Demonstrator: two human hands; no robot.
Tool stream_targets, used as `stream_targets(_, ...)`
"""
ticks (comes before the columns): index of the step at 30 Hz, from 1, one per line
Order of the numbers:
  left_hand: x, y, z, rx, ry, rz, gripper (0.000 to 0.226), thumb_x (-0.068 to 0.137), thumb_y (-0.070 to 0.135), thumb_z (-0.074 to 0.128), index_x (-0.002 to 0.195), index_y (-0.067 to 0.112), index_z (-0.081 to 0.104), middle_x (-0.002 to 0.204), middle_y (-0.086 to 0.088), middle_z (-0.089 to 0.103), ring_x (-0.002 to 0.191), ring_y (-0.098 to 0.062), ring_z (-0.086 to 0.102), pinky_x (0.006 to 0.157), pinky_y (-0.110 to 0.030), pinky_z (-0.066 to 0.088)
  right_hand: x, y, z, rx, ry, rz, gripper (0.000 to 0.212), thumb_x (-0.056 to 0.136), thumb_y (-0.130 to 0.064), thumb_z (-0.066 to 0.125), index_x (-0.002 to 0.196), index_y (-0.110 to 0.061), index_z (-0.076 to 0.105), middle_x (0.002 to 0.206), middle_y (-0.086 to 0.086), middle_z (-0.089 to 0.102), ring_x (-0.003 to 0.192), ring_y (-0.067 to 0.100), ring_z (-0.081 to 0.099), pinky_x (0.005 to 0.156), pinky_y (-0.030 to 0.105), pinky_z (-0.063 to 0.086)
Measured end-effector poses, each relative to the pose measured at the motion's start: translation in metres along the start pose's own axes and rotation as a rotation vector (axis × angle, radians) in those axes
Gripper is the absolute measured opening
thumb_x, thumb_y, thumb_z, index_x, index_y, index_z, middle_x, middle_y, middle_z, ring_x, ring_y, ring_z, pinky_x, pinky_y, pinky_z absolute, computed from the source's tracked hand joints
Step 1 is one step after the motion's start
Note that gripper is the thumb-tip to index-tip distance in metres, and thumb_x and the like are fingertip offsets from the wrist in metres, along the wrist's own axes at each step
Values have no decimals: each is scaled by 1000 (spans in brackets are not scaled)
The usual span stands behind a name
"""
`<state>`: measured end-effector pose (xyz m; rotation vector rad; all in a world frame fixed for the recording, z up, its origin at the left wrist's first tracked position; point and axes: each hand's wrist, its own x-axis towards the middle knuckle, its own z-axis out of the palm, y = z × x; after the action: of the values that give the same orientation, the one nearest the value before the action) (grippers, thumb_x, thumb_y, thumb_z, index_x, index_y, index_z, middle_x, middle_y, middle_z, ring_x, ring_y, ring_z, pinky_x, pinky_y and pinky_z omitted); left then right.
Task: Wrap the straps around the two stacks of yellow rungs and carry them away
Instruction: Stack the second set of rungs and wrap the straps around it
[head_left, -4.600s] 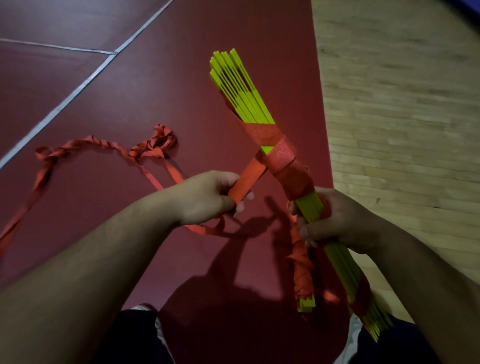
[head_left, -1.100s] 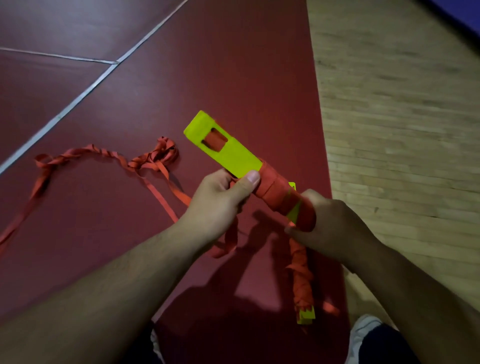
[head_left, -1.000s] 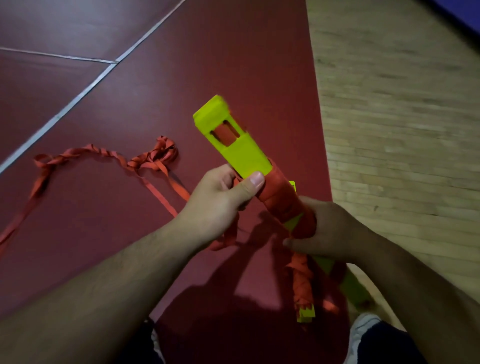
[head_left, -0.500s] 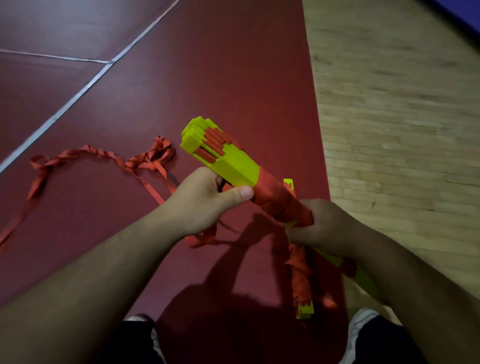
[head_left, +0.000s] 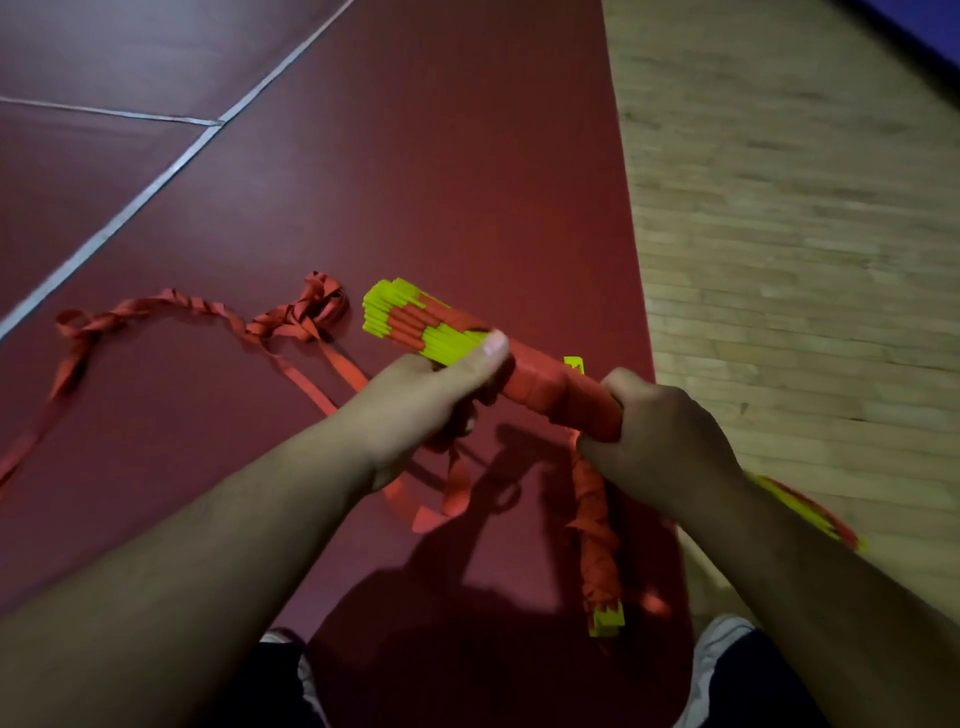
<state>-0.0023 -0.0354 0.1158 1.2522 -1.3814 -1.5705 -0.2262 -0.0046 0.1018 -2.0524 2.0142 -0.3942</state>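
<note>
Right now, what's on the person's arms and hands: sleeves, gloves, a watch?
Nothing worn shows. The left hand and right hand are bare, no gloves or rings in view. The left forearm and right forearm are bare to the frame's edge: no sleeves, watch or bands.

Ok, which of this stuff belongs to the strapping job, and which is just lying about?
Job: stack of rungs, gripped by left hand and right hand; strap wound round it; loose strap on the red mat; second stack, wrapped, lying on the mat.
Not the job: red mat, wooden floor, white line, shoes.
</note>
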Motion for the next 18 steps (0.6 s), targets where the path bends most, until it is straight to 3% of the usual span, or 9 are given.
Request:
stream_targets(3, 0, 2, 6, -120, 166, -81, 44, 80, 61, 69, 70, 18, 63, 62, 0, 56, 52, -16, 43, 56, -29, 28, -1, -6, 1, -100, 81, -25, 34, 75, -50, 67, 96, -27, 53, 81, -3, 60, 84, 32, 64, 62, 32, 41)
stream_targets(7, -6, 6, 3, 87, 199, 64, 38, 87, 47, 68, 72, 13, 63, 62, -1, 52, 56, -12, 45, 58, -30, 36, 0, -5, -1, 23, -18, -112, 35, 72, -46, 73, 92, -27, 53, 75, -8, 58, 77, 25, 62, 57, 32, 39)
stream_targets(10, -11, 14, -1, 223, 88, 295, 37, 92, 32, 64, 71, 2, 56, 63, -2, 51, 60, -8, 47, 61, -28, 41, 5, 5, -5, 272, -235, -155, 46, 64, -45, 84, 99, -26, 62, 83, -5, 68, 77, 16, 65, 67, 33, 51)
stream_targets(13, -11, 13, -5, 232, -18, 362, 36, 83, 41, 61, 73, 6, 55, 65, 3, 53, 57, -18, 51, 57, -31, 43, 1, 6, 2, 490, -382, -182, 43, 61, -31, 88, 99, -23, 67, 86, -8, 72, 76, 6, 66, 68, 25, 53)
stream_targets(15, -8, 15, -8, 245, -56, 375, 43, 82, 46, 59, 79, 3, 57, 73, 2, 55, 62, -18, 53, 59, -37, 46, -2, 3, 9, 529, -371, -182, 33, 64, -22, 87, 90, -22, 66, 78, -8, 70, 67, 1, 59, 60, 18, 47)
stream_targets(18, -4, 17, -13, 228, -119, 363, 22, 90, 28, 72, 86, 7, 68, 79, 15, 67, 76, 1, 61, 71, -19, 49, 1, 2, 9, 390, -204, -137, 29, 66, -29, 85, 83, -23, 62, 68, -6, 65, 59, 3, 57, 53, 18, 42)
